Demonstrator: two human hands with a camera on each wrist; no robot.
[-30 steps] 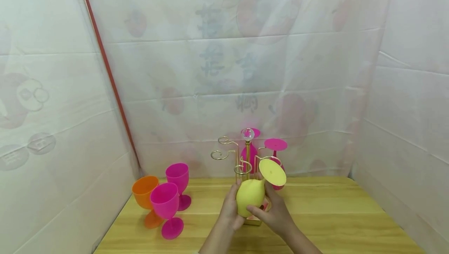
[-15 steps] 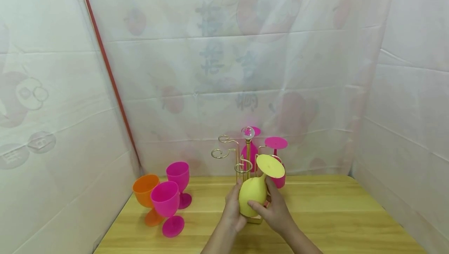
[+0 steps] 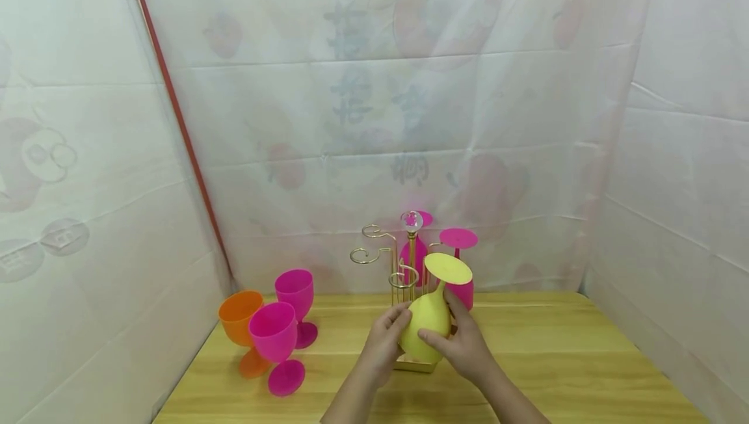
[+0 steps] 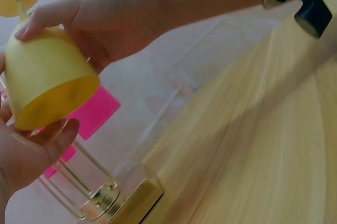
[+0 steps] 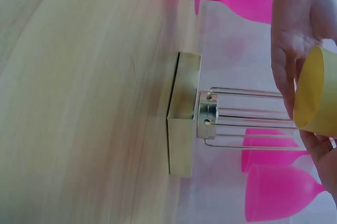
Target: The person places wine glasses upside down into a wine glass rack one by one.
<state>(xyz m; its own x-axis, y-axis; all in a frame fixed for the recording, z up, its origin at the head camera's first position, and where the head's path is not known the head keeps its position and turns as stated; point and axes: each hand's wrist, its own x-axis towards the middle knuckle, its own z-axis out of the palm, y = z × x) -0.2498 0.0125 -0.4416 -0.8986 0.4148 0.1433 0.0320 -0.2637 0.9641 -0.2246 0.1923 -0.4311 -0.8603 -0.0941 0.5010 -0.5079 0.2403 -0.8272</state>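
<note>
1. yellow goblet (image 3: 429, 326), head view: it has been turned steeper since a second ago before the gold rack (image 3: 412, 258); the racked pink goblets' (image 3: 459, 237) inverted pose is better matched. it is gripped by the right hand (image 3: 466, 346).
2. left wrist view: its rim is touched by the left hand (image 4: 29, 156); whether those fingers curl round cannot be told.
3. right wrist view: it is held above the table (image 5: 79, 108).

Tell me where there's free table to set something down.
Widest: bare table right of the right hand. Narrower: between the three upright goblets and the left hand. Crowded: around the gold rack, behind the held yellow goblet.
</note>
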